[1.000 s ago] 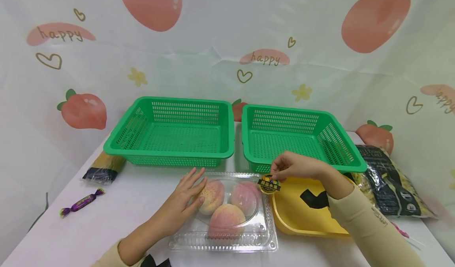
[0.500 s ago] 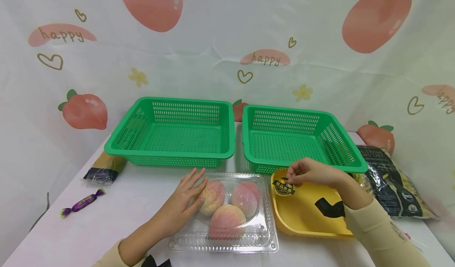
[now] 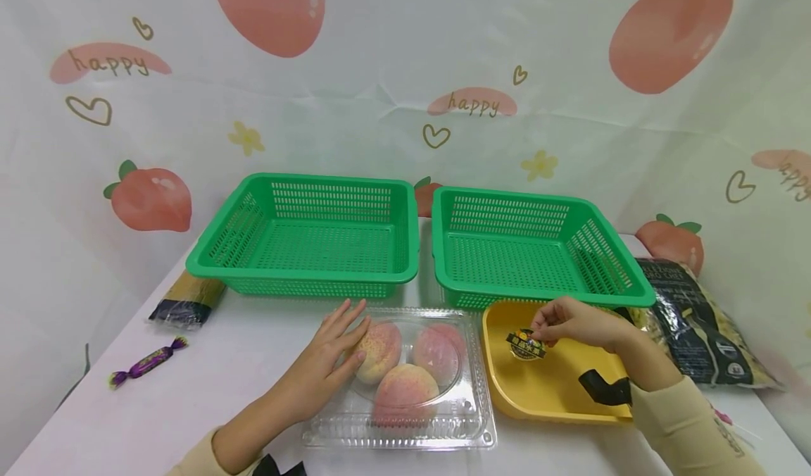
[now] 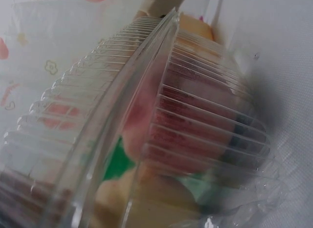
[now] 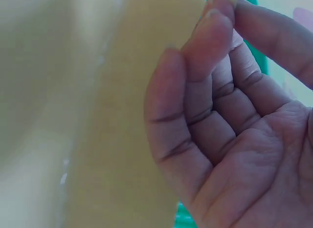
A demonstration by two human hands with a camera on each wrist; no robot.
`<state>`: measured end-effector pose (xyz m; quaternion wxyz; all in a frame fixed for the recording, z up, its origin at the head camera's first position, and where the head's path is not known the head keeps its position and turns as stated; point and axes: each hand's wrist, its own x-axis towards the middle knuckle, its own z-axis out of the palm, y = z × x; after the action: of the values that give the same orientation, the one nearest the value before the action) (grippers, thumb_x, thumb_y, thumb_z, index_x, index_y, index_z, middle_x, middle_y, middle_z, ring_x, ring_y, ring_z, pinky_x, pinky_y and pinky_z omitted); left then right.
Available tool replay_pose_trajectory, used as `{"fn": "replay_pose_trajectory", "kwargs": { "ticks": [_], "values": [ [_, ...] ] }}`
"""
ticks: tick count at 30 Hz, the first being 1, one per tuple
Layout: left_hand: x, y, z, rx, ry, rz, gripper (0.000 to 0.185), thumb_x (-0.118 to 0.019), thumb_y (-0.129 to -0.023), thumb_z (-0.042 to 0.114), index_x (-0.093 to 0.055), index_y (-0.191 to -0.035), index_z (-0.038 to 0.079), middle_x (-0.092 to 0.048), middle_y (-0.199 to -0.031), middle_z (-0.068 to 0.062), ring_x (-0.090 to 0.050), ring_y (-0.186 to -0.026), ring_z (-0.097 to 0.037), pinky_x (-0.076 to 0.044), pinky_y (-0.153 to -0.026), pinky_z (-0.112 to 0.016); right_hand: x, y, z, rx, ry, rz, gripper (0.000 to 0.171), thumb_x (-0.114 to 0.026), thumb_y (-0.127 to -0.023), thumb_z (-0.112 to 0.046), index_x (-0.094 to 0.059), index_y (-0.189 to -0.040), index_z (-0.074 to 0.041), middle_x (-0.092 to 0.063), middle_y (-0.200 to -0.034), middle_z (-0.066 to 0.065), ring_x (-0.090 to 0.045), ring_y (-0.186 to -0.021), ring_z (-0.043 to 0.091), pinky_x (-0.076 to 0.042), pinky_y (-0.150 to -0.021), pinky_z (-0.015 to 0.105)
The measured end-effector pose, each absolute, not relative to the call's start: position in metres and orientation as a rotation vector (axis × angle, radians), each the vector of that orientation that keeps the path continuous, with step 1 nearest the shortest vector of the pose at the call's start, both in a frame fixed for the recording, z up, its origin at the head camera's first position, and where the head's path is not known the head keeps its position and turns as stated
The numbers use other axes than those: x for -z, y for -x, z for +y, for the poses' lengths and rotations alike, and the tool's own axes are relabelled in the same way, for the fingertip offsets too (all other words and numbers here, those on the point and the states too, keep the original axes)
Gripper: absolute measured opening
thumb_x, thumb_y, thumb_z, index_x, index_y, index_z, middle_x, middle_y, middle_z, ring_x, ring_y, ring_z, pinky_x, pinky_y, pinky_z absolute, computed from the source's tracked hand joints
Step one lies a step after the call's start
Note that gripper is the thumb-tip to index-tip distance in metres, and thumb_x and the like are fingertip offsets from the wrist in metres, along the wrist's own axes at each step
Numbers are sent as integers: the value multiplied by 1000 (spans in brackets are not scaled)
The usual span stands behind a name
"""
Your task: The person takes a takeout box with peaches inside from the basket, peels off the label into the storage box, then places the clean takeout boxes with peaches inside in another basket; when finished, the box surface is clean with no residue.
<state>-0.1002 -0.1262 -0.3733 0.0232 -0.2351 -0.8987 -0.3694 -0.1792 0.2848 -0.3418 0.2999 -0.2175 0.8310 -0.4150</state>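
Note:
A clear plastic clamshell box (image 3: pixel 469 420) with three peaches (image 3: pixel 405 395) inside lies on the table in the head view. My left hand (image 3: pixel 332 363) rests on its upper left part, fingers spread and straight. Ribbed clear plastic with a peach (image 4: pixel 195 120) behind it fills the left wrist view. Over the yellow tray (image 3: pixel 507 402), my right hand (image 3: pixel 576 324) pinches a round black and gold sticker (image 3: pixel 526 345) between thumb and forefinger. The right wrist view has that same hand (image 5: pixel 220 115) with curled fingers; the sticker is hidden there.
Two green baskets (image 3: pixel 304 277) (image 3: pixel 538 296) stand side by side behind the box and tray. A wrapped purple candy (image 3: pixel 148 361) and a pasta packet (image 3: pixel 186 300) lie at left. A large black food bag (image 3: pixel 693 328) lies at right.
My right hand has moved right and slightly toward me with the sticker, from the box's upper right corner to over the yellow tray. My left hand has stayed on the box.

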Motion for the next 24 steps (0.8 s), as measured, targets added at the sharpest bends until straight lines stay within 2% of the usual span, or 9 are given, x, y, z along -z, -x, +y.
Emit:
{"fn": "replay_pose_trajectory", "kwargs": {
  "ticks": [8,16,24],
  "values": [
    [374,101,-126,1128,741,-2754,46,-51,-96,20,-44,-135,-4,-26,-153,-8,-14,-143,-34,-12,-111,-62,352,177,294,1067,558,2244,25,-58,-91,-14,-63,-100,10,-65,-86,2,-59,-72,7,-54,-71,27],
    [375,101,-126,1122,736,-2766,46,-52,-96,19,-44,-135,-4,-26,-153,-9,-14,-143,-35,-13,-111,-62,361,180,298,1055,563,2229,26,-57,-91,-11,-64,-105,9,-68,-95,12,-59,-75,3,-54,-73,22],
    [375,101,-126,1123,736,-2779,46,-51,-96,20,-44,-135,-3,-25,-154,-7,-13,-143,-34,-12,-112,-61,368,183,297,1002,578,2226,24,-57,-92,-12,-66,-103,6,-67,-89,8,-56,-70,3,-52,-68,22]
  ]
}}
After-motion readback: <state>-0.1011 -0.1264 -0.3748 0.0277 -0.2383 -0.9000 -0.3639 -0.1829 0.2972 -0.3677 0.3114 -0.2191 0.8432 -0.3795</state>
